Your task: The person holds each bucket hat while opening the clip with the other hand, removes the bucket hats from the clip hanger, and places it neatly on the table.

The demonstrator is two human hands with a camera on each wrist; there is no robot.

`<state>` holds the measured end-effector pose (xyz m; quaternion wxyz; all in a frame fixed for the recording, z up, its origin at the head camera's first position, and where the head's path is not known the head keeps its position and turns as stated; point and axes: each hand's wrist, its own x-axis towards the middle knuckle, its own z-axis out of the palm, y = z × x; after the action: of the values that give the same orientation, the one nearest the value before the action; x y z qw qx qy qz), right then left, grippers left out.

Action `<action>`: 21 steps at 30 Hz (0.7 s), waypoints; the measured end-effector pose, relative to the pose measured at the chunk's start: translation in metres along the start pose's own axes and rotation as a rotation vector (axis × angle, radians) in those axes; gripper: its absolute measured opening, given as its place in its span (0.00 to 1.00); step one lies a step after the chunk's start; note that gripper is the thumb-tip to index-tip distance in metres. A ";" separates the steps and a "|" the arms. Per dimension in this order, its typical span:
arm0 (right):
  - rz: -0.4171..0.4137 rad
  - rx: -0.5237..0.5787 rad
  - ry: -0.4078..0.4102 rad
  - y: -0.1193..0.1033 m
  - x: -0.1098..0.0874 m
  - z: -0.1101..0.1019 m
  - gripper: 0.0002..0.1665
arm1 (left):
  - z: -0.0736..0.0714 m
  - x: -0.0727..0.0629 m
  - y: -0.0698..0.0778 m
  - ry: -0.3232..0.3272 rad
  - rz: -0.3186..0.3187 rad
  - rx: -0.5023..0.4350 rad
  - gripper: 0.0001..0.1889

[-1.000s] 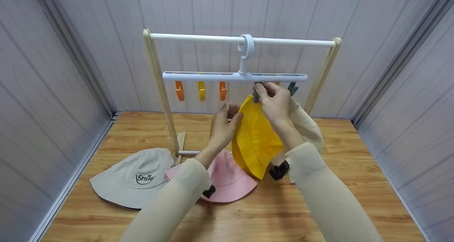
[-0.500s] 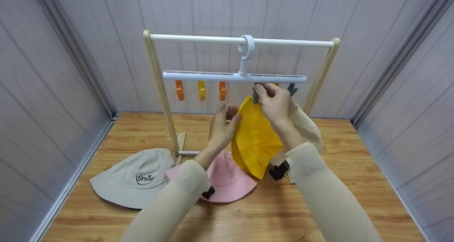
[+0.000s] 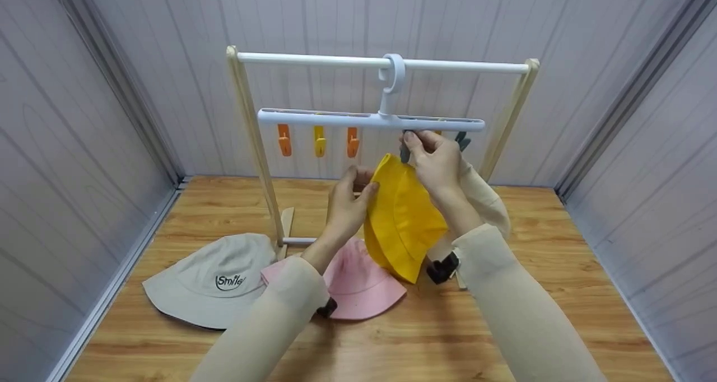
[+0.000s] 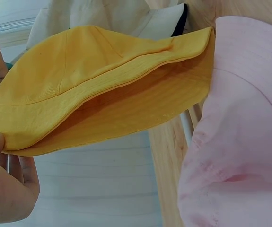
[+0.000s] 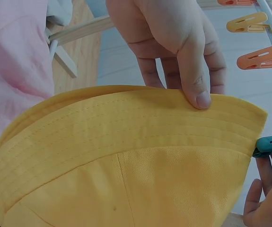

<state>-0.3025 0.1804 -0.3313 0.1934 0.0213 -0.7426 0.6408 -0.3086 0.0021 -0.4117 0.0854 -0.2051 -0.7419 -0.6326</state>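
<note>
A yellow bucket hat [image 3: 400, 219] hangs sideways below the white hanger [image 3: 319, 117]. My left hand [image 3: 348, 205] pinches its brim between thumb and fingers, as the right wrist view also shows. Up at the hanger bar, my right hand [image 3: 440, 163] pinches a dark green clothespin [image 5: 270, 145], whose tip is right at the hat's edge. To the right, partly behind my right forearm, hangs a cream hat [image 3: 487, 200] under another dark green clothespin [image 3: 462, 140]. Orange and yellow clothespins [image 3: 320, 142] dangle from the hanger's left half.
The hanger hooks over the white rail [image 3: 308, 60] of a wooden-legged rack [image 3: 252, 147]. On the wooden table [image 3: 392, 348] lie a grey hat [image 3: 196, 275] marked "Smile" and a pink hat [image 3: 364, 287]. Panel walls stand at the back and both sides.
My left hand has shifted slightly left and down, drawing the yellow hat's upper edge with it. The hanger's left end has risen a little. My right hand stays at the clothespin.
</note>
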 end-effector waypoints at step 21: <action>0.011 -0.005 -0.012 -0.001 -0.002 -0.001 0.18 | -0.001 -0.012 0.005 0.046 -0.044 -0.079 0.09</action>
<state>-0.3005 0.1812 -0.3310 0.1856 0.0204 -0.7453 0.6400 -0.2954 -0.0011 -0.4114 0.0802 -0.1773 -0.7186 -0.6676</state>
